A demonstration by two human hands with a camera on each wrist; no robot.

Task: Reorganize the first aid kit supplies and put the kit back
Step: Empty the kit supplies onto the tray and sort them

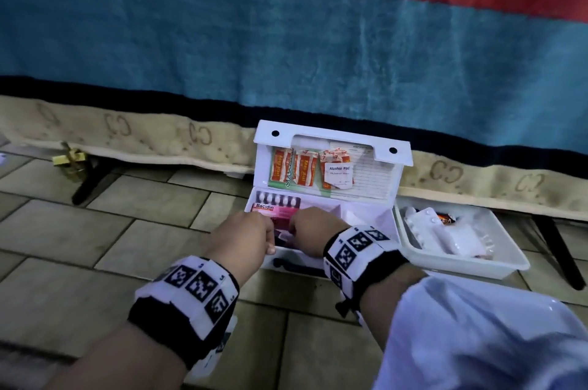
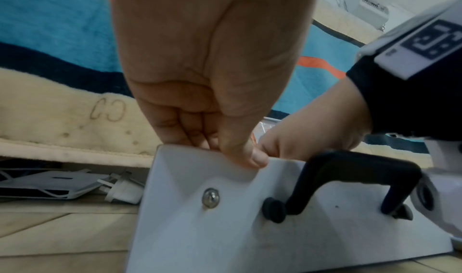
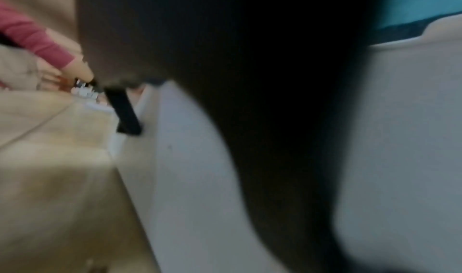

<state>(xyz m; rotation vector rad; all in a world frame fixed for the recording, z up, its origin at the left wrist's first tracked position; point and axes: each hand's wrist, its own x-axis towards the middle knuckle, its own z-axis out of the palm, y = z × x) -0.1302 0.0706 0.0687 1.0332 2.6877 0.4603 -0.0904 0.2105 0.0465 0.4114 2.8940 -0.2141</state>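
Here both hands, left hand [image 1: 245, 235] and right hand [image 1: 310, 232], are reaching into the open first aid kit [image 1: 321, 198] on the tiled floor [image 1: 95, 224], fingers curled, pinching the pink "Bacidin" box [image 1: 273, 211]. Lid is showing an "Alcohol Pad" sachet [image 1: 339, 174]; the white tray [image 1: 461, 240] is sitting just right.

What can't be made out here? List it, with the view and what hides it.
- Head: what the left hand and right hand grip in the first aid kit; the hands cover it.
- Right wrist: the right hand's fingers; dark and blurred.
- Head: tray contents; too small.
- Left wrist: kit interior; front wall blocks it.
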